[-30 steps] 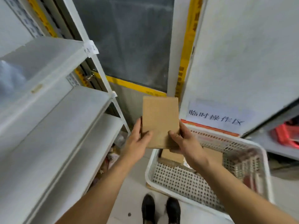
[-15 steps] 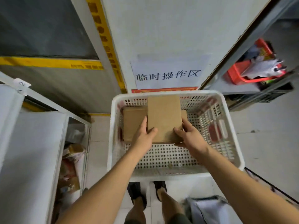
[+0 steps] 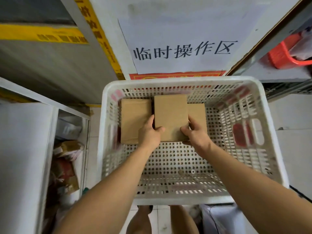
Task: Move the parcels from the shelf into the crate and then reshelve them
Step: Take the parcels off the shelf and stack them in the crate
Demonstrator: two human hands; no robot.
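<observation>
— Both hands are on one parcel, yes? Tell me how.

— Yes. My left hand [image 3: 149, 132] grips the near left corner of the middle parcel [image 3: 170, 115], thumb on top and the other fingers on the side. My right hand [image 3: 195, 133] holds the near right corner the same way, thumb curled over the top face. No hand is free.

— Where is this parcel now?

— Inside the white crate [image 3: 184, 81], toward the far wall. It sits higher than two other parcels: the left parcel [image 3: 134, 119] lies flat on the crate floor, and the right parcel [image 3: 197, 114] is half hidden under mine. I cannot tell if mine already rests on them or is a little above.

— What can go wrong?

— I think it may land across the two lower ones and stay tilted, because it covers the gap between them. If I release one corner first, it can slide off to one side.

— And your arms?

— Both forearms reach forward and down over the near rim, nearly symmetrical, wrists slightly bent inward. The shelf [image 3: 22, 141] is at my left, well apart from my hands.
</observation>
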